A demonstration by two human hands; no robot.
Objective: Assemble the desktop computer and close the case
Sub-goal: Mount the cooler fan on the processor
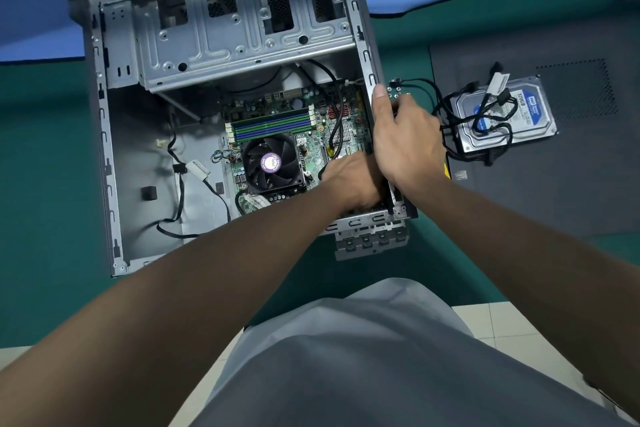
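Green worktop runs wide on the left of the case, with open surface there and along the near edge. A blue mat covers the far strip. The case lies on its side with the open face up and its far end cut off by the top of the frame. Its right wall stands just beside the dark side panel, which lies flat on the worktop and is cut off at the right.

Inside the case, the left half of the floor is bare metal with loose black wires. The drive cage fills the far end. The motherboard sits centre-right with the CPU fan on it.

The hard drive lies on the side panel, outside the case and apart from it, with black cables looped over it.

Right hand grips the case's right wall, thumb straight along the rail and fingers curled down the outside. A small connector part at the fingertips is too small to make out.

Left hand is down in the near-right corner on the board. Its fingers are hidden under the right hand, so I cannot tell whether it holds anything.
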